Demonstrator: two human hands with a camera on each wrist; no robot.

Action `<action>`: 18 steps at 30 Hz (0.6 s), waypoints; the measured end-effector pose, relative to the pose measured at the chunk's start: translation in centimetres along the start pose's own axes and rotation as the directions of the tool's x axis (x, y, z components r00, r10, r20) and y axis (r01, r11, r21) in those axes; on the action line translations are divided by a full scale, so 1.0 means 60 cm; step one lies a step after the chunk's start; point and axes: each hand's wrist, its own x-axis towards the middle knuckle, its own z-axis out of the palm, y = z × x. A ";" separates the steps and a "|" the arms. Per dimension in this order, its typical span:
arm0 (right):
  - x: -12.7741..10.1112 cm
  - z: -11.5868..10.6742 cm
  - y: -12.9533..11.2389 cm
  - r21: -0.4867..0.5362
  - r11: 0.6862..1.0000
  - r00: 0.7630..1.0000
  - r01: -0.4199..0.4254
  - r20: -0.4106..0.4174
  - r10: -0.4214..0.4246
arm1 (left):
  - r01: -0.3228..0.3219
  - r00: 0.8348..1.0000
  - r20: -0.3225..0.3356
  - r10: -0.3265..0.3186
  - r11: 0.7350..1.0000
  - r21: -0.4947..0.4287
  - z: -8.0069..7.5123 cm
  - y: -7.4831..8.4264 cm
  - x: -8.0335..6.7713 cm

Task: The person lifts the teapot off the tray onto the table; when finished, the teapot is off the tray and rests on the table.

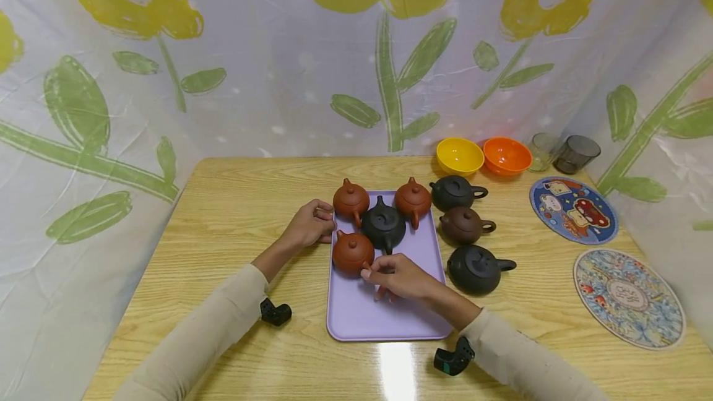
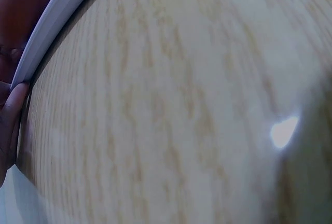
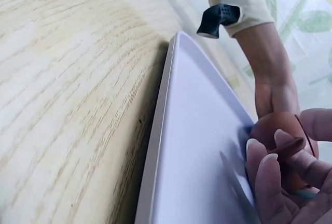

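Step in hand looks like arranging small clay teapots on the lavender tray [image 1: 356,317], mid-placement of the near-left pot. Left to right: left hand [image 1: 309,225] sits at the tray's left edge, fingers loosely curled against the rim, steadying it; left wrist view shows only a fingertip [image 2: 13,110] touching the tray's pale rim on the wood table [image 1: 223,203], so how tight that hold is I cannot tell. Near-left red-brown teapot [image 1: 352,253] sits on the tray, matte, round, knob lid. Right hand [image 1: 400,277] is just right of it, fingers bent and touching its side; right wrist view shows fingertips [image 3: 264,172] against the pot [image 3: 280,130], contact rather than a full wrap. Behind: another red-brown pot [image 1: 351,200], a black teapot [image 1: 383,226] at centre, a third red-brown pot [image 1: 413,200], all on the tray. Off the tray to the right: three darker pots in a column, far one [image 1: 455,192], brown one [image 1: 465,225], near one [image 1: 476,268], smooth and squat with loop handles. Next move probably calls for releasing the near-left pot, then a careful grasp on one of the right-hand pots; lids look loose-fitting, so keep level. Tray is glossy plastic, table varnished woodgrain with glare.
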 end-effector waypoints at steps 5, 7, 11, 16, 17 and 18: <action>0.000 0.006 -0.001 0.004 1.000 1.000 0.002 -0.019 -0.002 | 0.006 1.000 -0.006 -0.006 1.000 -0.002 0.002 0.001 0.000; -0.002 0.006 0.000 0.013 1.000 1.000 0.005 -0.026 -0.005 | 0.008 1.000 -0.008 -0.008 1.000 -0.002 0.002 0.000 0.001; -0.008 0.004 -0.002 0.030 0.999 1.000 0.019 -0.021 -0.018 | 0.005 1.000 -0.007 -0.005 1.000 -0.001 0.002 -0.001 0.003; -0.019 -0.001 -0.004 0.011 0.999 0.999 0.034 0.000 -0.034 | 0.012 1.000 -0.006 -0.012 1.000 0.009 -0.001 -0.001 0.001; -0.021 -0.002 -0.003 0.005 0.999 0.999 0.034 0.005 -0.034 | 0.013 1.000 -0.005 -0.013 1.000 0.008 -0.001 -0.001 0.002; -0.024 -0.003 -0.002 -0.004 0.999 0.999 0.034 0.010 -0.034 | 0.015 1.000 -0.004 -0.015 1.000 0.007 -0.001 -0.001 0.002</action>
